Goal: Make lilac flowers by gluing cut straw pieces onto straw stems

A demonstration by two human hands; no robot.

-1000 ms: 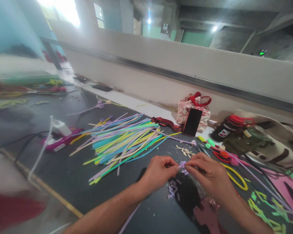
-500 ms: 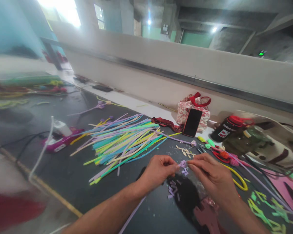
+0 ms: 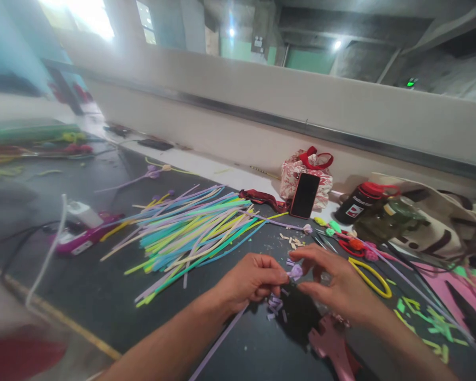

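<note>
My left hand (image 3: 257,279) pinches the base of a small purple flower piece (image 3: 295,272), whose pale purple stem (image 3: 222,338) runs down toward the bottom edge. Right beside the piece, my right hand (image 3: 327,278) has thumb and fingers spread, with nothing held between them. Short purple cut pieces (image 3: 275,307) lie on the dark table under my hands. A heap of long coloured strips (image 3: 194,227), in green, yellow, blue and purple, lies to the left. A pink tool (image 3: 331,344) rests below my right hand, partly hidden by my forearm.
Behind the strips stand a phone (image 3: 305,196), a patterned bag (image 3: 289,177) and a black bottle (image 3: 359,203) with a red lid. A purple power strip (image 3: 77,241) with cables is at the left. Green and yellow scraps (image 3: 432,323) lie at the right.
My right hand has let go of the purple flower piece and its fingers have spread. My left hand still holds the piece. The whole view has shifted slightly.
</note>
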